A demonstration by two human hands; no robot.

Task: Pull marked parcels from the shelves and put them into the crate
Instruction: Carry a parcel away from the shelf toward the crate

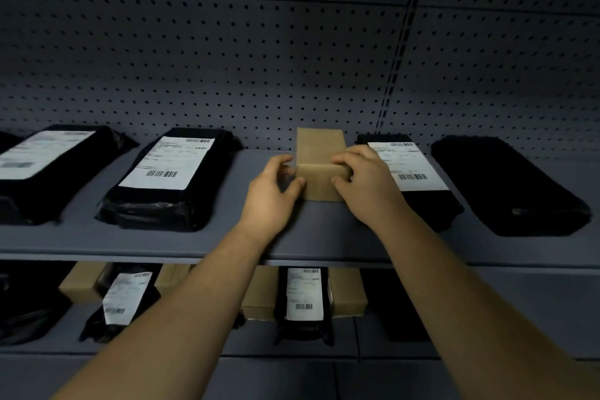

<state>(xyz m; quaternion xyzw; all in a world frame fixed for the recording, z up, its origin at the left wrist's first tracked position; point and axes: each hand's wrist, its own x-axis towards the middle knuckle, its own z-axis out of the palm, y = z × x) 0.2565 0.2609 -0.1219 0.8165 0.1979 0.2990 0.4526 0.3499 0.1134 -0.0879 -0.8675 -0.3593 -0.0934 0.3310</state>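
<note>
— Where's the box?
— The box (pixel 319 169), plain brown, lies on the upper shelf (pixel 194 240). Its long side runs back toward the pegboard (pixel 227 58) behind it.
— And the hands?
— Both hold it. The left hand (pixel 269 196) grips its near left corner, thumb on the front face and fingers curled at the side. The right hand (pixel 365 187) grips the near right corner, fingers curled over the top edge.
— Is it lifted?
— I cannot tell.
— What flanks it?
— Left of the box, well apart, is a black parcel (pixel 168 178) with a white barcode label. A second parcel (pixel 48 169), also labelled, lies farther left. Just right of the box, partly behind the right hand, is a third parcel (pixel 412 169) with a label. Beyond that lies a plain black pack (pixel 506 185).
— Below the box?
— A lower shelf (pixel 344 334) carries brown boxes (pixel 347 295) and lower parcels (pixel 303 295), black with labels.
</note>
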